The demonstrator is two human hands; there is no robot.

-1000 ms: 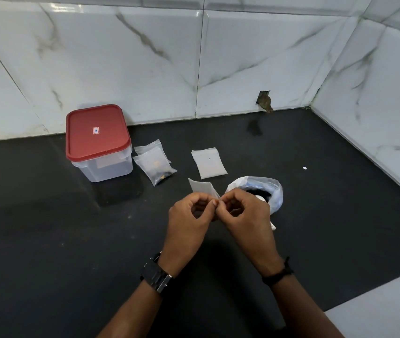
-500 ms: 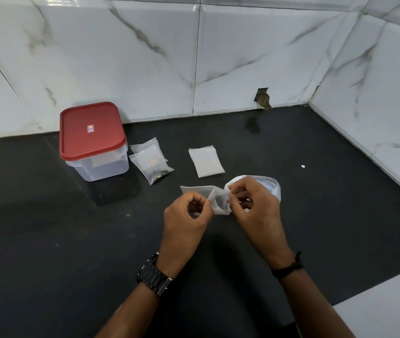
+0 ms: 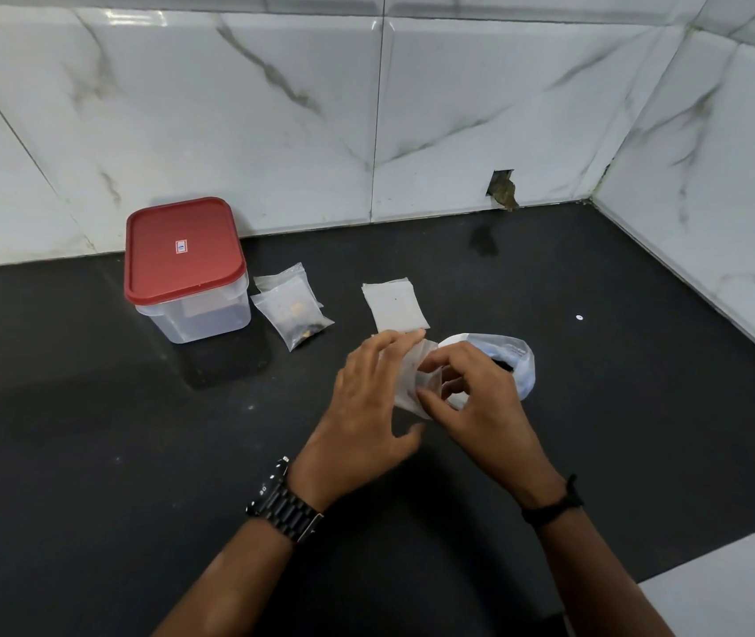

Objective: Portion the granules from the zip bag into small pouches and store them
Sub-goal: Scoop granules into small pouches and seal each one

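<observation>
2 filled pouches [image 3: 292, 310] beside container [image 3: 187, 268]

Your work surface is a black, matte stone counter [image 3: 90, 429]. On it you have a clear plastic tub with a red lid [image 3: 185, 268], two clear filled pouches [image 3: 290, 308] (overlapping), a stack of flat white empty pouches [image 3: 395, 306], and a rolled-open zip bag [image 3: 511, 360].
</observation>
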